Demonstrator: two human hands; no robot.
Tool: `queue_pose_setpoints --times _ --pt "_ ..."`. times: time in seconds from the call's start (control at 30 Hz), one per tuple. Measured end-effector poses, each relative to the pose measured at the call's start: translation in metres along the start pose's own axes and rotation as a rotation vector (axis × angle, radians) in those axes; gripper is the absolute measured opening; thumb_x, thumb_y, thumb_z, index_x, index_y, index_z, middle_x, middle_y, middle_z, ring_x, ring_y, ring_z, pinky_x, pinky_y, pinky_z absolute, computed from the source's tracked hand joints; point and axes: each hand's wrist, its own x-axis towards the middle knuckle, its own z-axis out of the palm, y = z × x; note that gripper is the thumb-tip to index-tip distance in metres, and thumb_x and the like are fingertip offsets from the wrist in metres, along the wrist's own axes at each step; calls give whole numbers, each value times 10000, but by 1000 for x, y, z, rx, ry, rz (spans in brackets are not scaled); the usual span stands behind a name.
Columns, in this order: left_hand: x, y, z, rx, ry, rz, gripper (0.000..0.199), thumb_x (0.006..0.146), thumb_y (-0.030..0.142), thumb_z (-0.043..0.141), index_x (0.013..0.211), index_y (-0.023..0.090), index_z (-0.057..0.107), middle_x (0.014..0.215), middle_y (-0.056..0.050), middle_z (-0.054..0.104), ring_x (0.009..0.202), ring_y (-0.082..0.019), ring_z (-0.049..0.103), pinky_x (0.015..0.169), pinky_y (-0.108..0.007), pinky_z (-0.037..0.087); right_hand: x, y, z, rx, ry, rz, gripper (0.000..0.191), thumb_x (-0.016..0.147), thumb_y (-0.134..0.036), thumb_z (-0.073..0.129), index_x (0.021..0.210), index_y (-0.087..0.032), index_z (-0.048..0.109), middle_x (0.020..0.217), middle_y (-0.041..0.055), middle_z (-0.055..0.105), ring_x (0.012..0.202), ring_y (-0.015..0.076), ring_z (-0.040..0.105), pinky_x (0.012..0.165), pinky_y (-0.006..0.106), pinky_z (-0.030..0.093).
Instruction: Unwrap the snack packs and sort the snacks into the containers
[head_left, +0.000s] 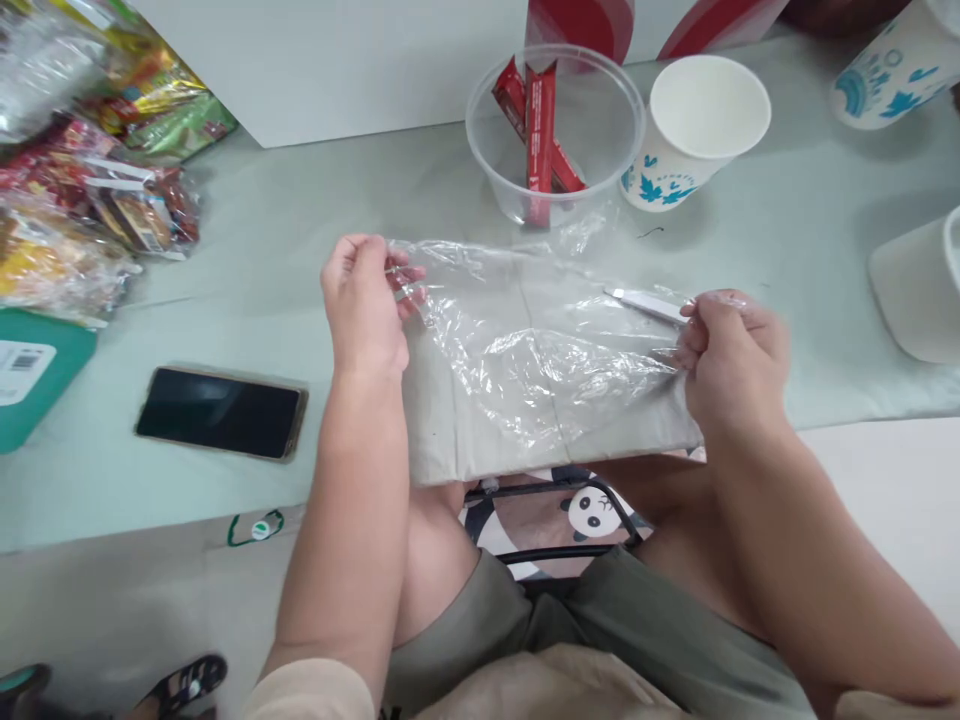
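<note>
A clear plastic bag or sheet [517, 345], thin and crinkled, is stretched between my two hands above the near edge of the table. My left hand [367, 300] pinches its upper left corner between thumb and forefinger, with the other fingers curled behind. At the other side my right hand [731, 345], slightly blurred, grips the bag's right edge. Close to those right fingers is a slim whitish pointed tool [649, 304], perhaps tweezers; whether it lies under the film or touches the fingers I cannot tell.
Beyond the film stand a clear round tub [600, 150] with red snack sticks [540, 140] and a paper cup [709, 110]. More cups [919, 290] are at right. A phone [221, 412], packaged snacks [142, 205] and a green box [45, 390] lie at left.
</note>
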Motion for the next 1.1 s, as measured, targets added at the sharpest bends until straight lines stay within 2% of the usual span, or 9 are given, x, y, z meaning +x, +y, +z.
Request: queue_pose_setpoints --times 0.17,0.27,0.37,0.47,0.57,0.7,0.8,0.93,1.1 --pt "7 3 -10 -117 90 -57 195 886 306 605 869 258 418 898 13 585 842 -132 647 664 -291 480 -5 -5 -6 -242 -59 -20 205 853 -243 629 651 -212 615 483 -49 457 453 99 391 430 242 285" --pt "10 6 -11 -142 93 -187 136 919 360 558 913 283 447 886 1 654 818 -160 682 641 -317 498 -4 -6 -11 -484 -261 -3 206 813 -242 624 615 -202 661 539 -22 579 507 114 492 509 258 365" --pt "9 7 -9 -137 8 -249 152 936 412 569 981 290 490 839 -1 683 725 -161 678 580 -310 467 -3 -8 -17 -644 -432 -62 164 816 -332 665 742 -213 750 638 -4 670 597 153 583 596 295 416" --pt "7 4 -8 -46 -81 -218 233 857 430 694 951 262 563 828 -13 714 602 -138 603 473 -282 328 -2 -13 -19 -694 -335 -185 192 838 -378 656 885 -230 767 666 -1 660 617 161 570 618 312 405" --pt "3 1 -6 97 -177 -198 182 827 375 707 813 209 634 804 -46 725 471 -72 423 438 -271 202 -2 -14 -15 -617 -249 -290 216 843 -355 647 1011 -252 737 748 9 677 668 164 576 629 308 423" --pt "-4 2 1 210 -314 -202 78 812 276 695 792 208 662 785 -57 734 445 -64 363 427 -264 223 -3 -3 -6 -586 -388 -322 435 825 -363 692 1249 -278 656 942 25 737 662 161 592 651 324 478" --pt "-7 3 5 246 -380 -207 84 799 286 710 810 221 658 801 -52 744 434 -64 366 418 -266 240 -4 5 -1 -695 -455 -355 471 788 -281 700 1257 -277 666 930 10 734 606 142 560 670 333 471" --pt "-4 1 6 248 -264 -174 161 800 360 726 786 226 637 764 -36 713 431 -67 379 425 -282 241 -5 5 -2 -592 -414 -293 288 802 -202 634 1067 -261 730 703 -38 614 596 135 530 652 310 437" --pt "6 -5 1 57 -29 6 265 778 450 779 810 262 594 751 8 680 534 -93 513 465 -276 298 1 -1 -4 -126 -254 -168 109 819 -221 624 912 -254 670 685 -52 513 560 103 506 571 270 418"
